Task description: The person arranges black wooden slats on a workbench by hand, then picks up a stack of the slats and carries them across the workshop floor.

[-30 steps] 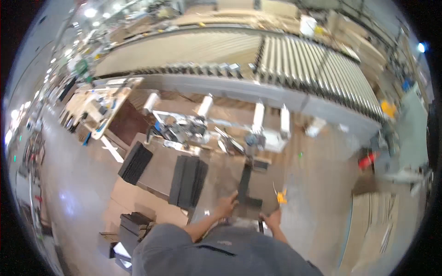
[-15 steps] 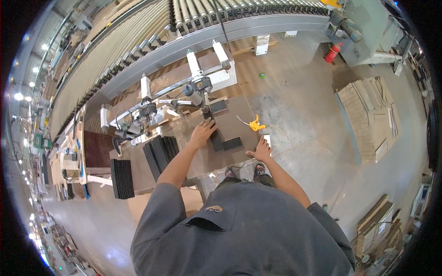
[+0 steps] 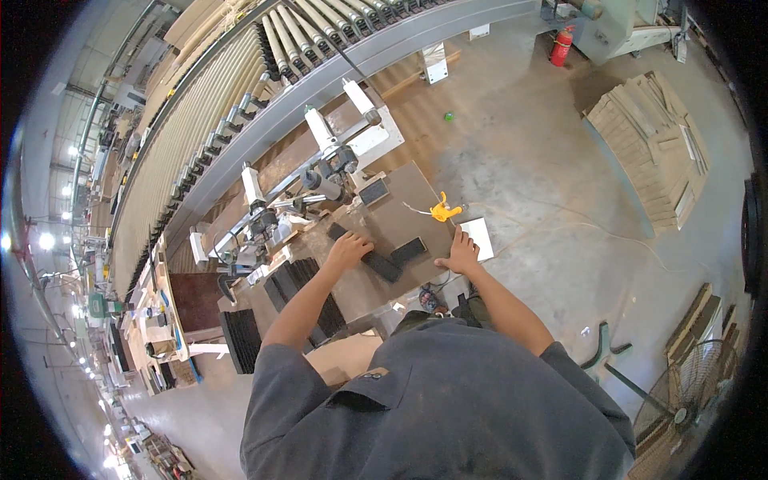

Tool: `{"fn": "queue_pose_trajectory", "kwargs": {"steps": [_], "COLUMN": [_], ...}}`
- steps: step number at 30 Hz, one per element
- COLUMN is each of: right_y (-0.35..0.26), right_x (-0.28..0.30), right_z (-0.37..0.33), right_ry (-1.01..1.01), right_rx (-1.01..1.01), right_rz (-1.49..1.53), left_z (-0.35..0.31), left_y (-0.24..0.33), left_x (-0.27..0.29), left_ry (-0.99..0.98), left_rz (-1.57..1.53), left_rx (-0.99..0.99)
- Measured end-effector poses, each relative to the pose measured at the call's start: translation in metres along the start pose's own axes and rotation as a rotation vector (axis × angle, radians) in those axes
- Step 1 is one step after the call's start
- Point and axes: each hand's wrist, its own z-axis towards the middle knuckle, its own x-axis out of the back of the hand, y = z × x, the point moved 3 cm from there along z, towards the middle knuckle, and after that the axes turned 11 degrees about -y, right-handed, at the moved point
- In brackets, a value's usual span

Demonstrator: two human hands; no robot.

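Observation:
My left hand [image 3: 347,253] lies across a long dark strip [image 3: 382,266], its fingers bent over the far part of it. The strip slants over a brown worktable [image 3: 376,292]. A short dark block [image 3: 410,251] lies against the strip's near right side. Another dark block [image 3: 374,191] sits near the table's far edge, beside a machine head with a grey motor [image 3: 324,186]. At the table's right edge my right hand [image 3: 460,256] rests with thumb and fingers apart, holding nothing I can see. Just beyond it is a yellow gun-like tool [image 3: 445,210] with a thin hose.
Dark strips [image 3: 302,292] stand stacked on the table's left, with another stack [image 3: 240,340] farther left. White cylinders [image 3: 320,128] line a rail behind, before a roller conveyor [image 3: 200,144]. Boards [image 3: 652,148] lie at right near a red fire extinguisher [image 3: 562,46]; a fan [image 3: 680,414] stands lower right.
My left hand and the long strip have shifted toward me, away from the machine head, and the strip has turned. The short block has tilted too. My right hand stays at the table edge.

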Motion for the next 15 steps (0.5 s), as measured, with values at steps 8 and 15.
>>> {"fn": "queue_pose_trajectory", "kwargs": {"steps": [8,15], "right_y": [-0.002,0.001], "right_x": [-0.001,0.003], "right_z": [0.0,0.002], "right_ry": [-0.026,-0.04], "right_rx": [-0.043,-0.065], "right_rz": [-0.027,-0.006], "left_z": [-0.074,-0.032], "left_y": [0.046,0.041], "left_x": [-0.012,-0.024], "left_ry": [0.287,0.346], "left_rz": [-0.412,-1.028], "left_rx": [0.437,1.048]}}
